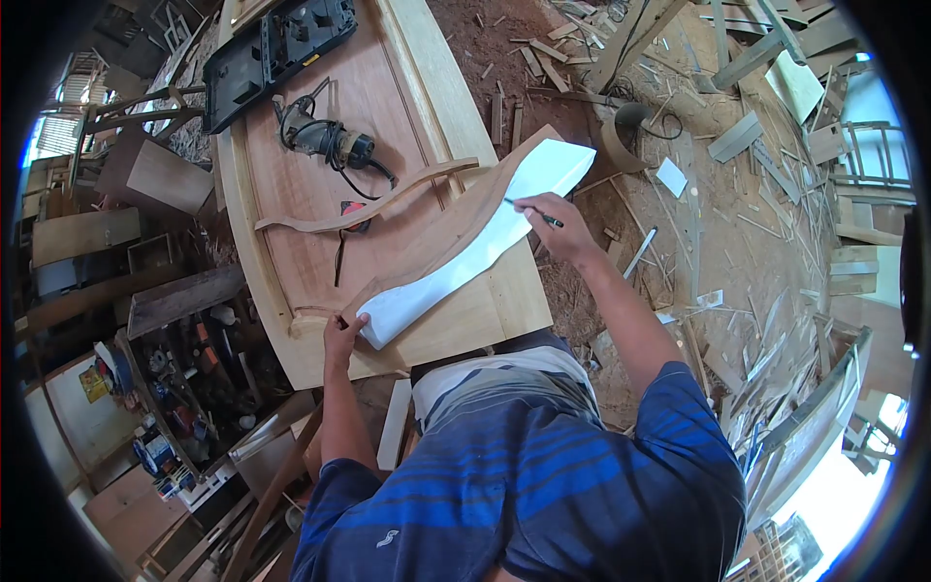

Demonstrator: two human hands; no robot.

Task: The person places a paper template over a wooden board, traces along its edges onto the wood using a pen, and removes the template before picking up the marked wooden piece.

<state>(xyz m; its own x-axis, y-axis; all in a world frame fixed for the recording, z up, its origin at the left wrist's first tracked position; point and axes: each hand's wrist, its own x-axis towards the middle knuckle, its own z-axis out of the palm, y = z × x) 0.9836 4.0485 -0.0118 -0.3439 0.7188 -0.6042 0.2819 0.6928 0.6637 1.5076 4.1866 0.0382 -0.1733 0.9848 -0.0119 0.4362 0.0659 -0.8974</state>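
Observation:
A white curved paper template [441, 283] lies on a brown wooden board [432, 233], whose upper edge shows beyond it. My left hand [341, 338] pinches the template's near left end against the board, thumb on top and the other fingers partly hidden. In my right hand [558, 229] is a slim dark pencil [548, 219], its tip touching the template's upper edge near the far right end. The board rests across a framed wooden panel [524, 291]. Just beyond it lies a narrow curved strip of wood [388, 202].
A corded power tool [325, 144] lies on the panel, with a red-and-black tape measure [353, 215] closer to me. An open black tool case [238, 78] sits at the far left. Wood scraps [742, 136] litter the floor to the right; a cluttered tool box [189, 364] stands left.

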